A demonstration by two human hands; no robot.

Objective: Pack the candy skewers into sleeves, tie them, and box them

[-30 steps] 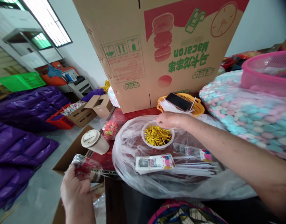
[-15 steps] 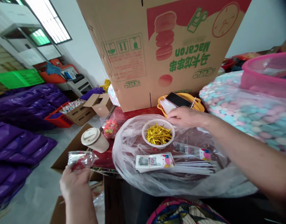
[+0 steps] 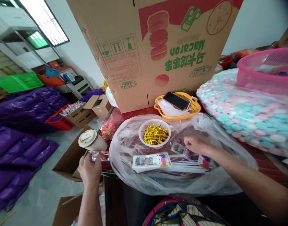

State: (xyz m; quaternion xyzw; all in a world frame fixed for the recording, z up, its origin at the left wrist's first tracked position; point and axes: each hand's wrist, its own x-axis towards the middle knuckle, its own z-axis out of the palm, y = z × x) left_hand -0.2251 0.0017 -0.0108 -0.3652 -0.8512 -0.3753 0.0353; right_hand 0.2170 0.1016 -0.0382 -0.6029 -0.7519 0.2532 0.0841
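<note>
The left hand is clamped on a small crinkly clear packet with red contents, just beside a lidded beige paper cup it could easily knock over. The right hand, fingers curled, rests on printed card-topped clear sleeves over a slippery clear plastic sheet on the red worktop. Purple bags cover the floor.

Left hand raised, fingers closed; right hand extended, palm down.
</note>
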